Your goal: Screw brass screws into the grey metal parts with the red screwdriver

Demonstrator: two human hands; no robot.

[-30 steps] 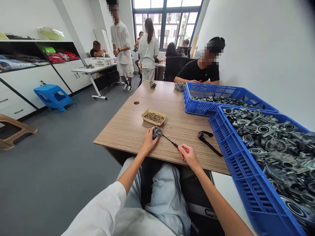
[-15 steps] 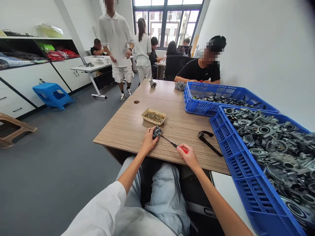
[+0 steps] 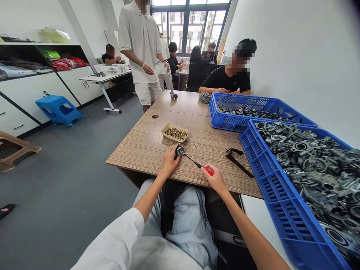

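Observation:
My left hand (image 3: 169,159) is closed around a small grey metal carburetor (image 3: 179,150) near the table's front edge. Between the fingers and thumb of my right hand (image 3: 216,177) is the red handle of a screwdriver (image 3: 199,165). Its dark shaft points left, and the tip meets the right side of the carburetor; exactly where it seats is too small to tell. Just beyond the carburetor stands a beige tray (image 3: 163,134) full of small brass-coloured parts. One loose brass piece (image 3: 194,144) lies to the right of that tray.
A black wristwatch (image 3: 237,161) lies on the wooden table (image 3: 135,144). At right, one blue crate (image 3: 270,195) is heaped with metal carburetor bodies; another blue crate (image 3: 225,122) stands behind it. A co-worker in black (image 3: 229,78) sits beyond, and a person in white (image 3: 140,48) stands past the table.
The person in white has come closer to the table's far left corner. A foot in a dark shoe has appeared at the left edge. My hands hold nearly the same pose.

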